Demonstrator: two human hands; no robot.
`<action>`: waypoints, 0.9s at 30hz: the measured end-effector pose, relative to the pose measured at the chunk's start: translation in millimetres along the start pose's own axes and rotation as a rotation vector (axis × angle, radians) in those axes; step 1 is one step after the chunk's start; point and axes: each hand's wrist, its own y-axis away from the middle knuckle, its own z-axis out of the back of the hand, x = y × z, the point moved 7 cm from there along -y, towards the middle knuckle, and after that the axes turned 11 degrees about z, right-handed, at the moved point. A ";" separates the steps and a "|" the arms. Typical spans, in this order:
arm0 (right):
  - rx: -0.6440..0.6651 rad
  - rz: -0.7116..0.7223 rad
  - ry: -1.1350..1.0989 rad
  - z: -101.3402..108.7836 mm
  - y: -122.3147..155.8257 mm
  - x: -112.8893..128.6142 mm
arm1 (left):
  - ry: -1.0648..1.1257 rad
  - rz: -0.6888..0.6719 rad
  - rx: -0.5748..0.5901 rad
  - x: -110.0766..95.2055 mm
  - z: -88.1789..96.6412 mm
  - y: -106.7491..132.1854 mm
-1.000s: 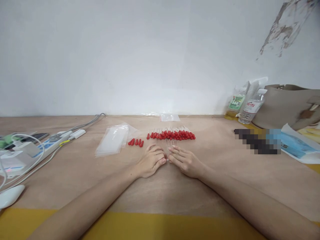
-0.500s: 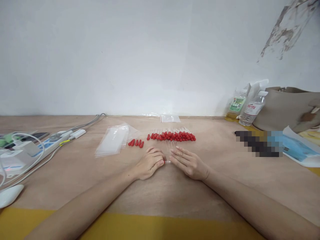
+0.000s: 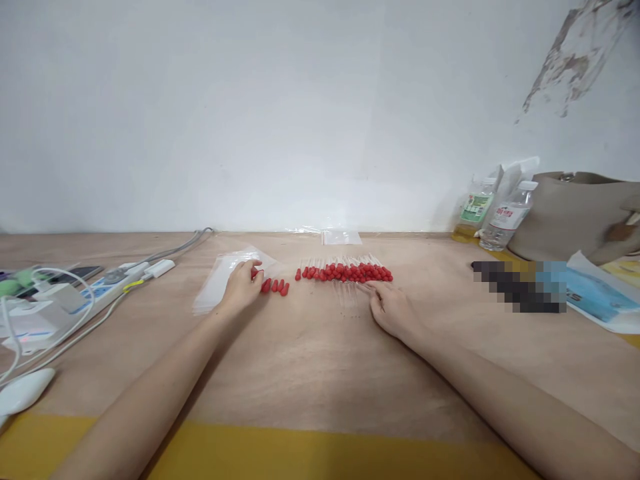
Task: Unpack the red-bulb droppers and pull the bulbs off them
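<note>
A long row of red-capped droppers [image 3: 345,272] lies across the middle of the wooden table [image 3: 320,360]. A few loose red caps [image 3: 276,286] sit left of it. My left hand [image 3: 242,286] reaches to those caps, fingers curled with a red cap at the fingertips, resting over a stack of clear plastic bags [image 3: 220,283]. My right hand [image 3: 393,309] lies just below the right part of the row, fingers bent and touching clear glass tubes [image 3: 347,292] on the table.
A power strip [image 3: 95,288] with cables and chargers lies at the left, a white object [image 3: 23,392] near the front left edge. Two bottles [image 3: 493,212], a beige bag [image 3: 575,213] and papers stand at the right. Another small clear bag [image 3: 341,236] lies by the wall.
My hands were together at the centre over the clear tubes. The left hand has moved left to the loose red caps; the right hand has shifted right and up toward the row.
</note>
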 end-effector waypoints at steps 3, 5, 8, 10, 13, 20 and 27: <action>0.019 -0.049 -0.018 -2.7 -0.3 -2.4 | -0.078 0.021 0.009 8.0 -10.2 -5.7; 0.022 -0.034 -0.017 -5.3 -0.6 -1.1 | -0.107 0.036 0.025 9.9 -15.6 -6.9; 0.016 0.006 -0.026 -9.9 -1.2 2.3 | -0.103 0.065 0.054 12.4 -19.9 -8.0; 0.014 0.027 -0.027 -12.2 -1.6 5.1 | -0.084 0.070 0.044 12.8 -18.3 -7.9; 0.010 0.058 -0.011 -12.1 -2.1 10.6 | -0.082 0.025 -0.014 3.5 -11.3 -1.7; 0.044 0.172 0.022 -7.0 -1.6 23.6 | -0.074 -0.322 0.023 -70.7 -18.8 30.6; 0.052 0.206 -0.017 -4.9 -1.9 26.8 | -0.202 -0.146 0.197 -75.0 -60.4 1.2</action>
